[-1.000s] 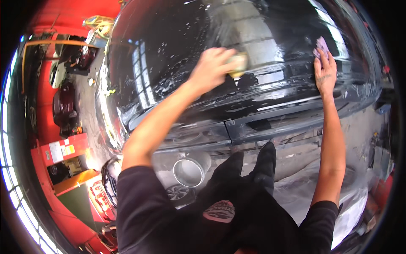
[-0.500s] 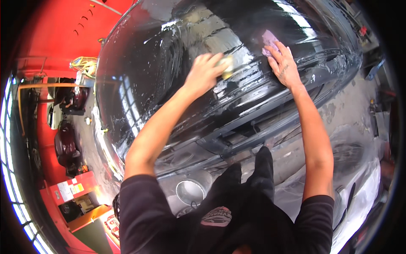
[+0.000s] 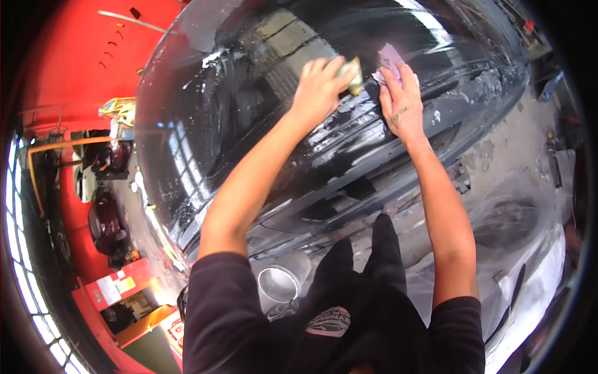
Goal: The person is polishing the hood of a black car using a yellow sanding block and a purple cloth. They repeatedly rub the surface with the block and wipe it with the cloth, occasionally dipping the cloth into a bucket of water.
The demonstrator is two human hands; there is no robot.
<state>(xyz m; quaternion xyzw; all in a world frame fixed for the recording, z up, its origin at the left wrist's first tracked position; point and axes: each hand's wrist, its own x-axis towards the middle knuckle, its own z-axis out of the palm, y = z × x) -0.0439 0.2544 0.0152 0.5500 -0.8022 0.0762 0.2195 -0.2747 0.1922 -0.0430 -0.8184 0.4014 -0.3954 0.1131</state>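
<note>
A wet, glossy black car panel [image 3: 261, 93] with pale smears and droplets spreads out below my hands. My left hand [image 3: 316, 90] is closed around a small yellow and pale-green block, perhaps a sponge or sanding block [image 3: 354, 76], slightly blurred, against the panel. Just to its right, my right hand [image 3: 402, 103] presses a crumpled purple cloth [image 3: 390, 59] onto the surface, the cloth sticking out beyond my fingertips. Both hands work just above the panel's near edge, close together. Whitish streaks show on the panel beneath my left forearm and wrist.
A bucket [image 3: 278, 284] stands on the floor by my legs, left of them. Plastic sheeting [image 3: 517, 249] covers something at the right. At the left are a red cabinet [image 3: 118, 283], dark red car parts [image 3: 106, 221] and a coiled yellow cable [image 3: 118, 109].
My left hand has slid to the right with the block, closing the gap to my right hand. My right hand and the cloth sit slightly further left in view, which has also shifted.
</note>
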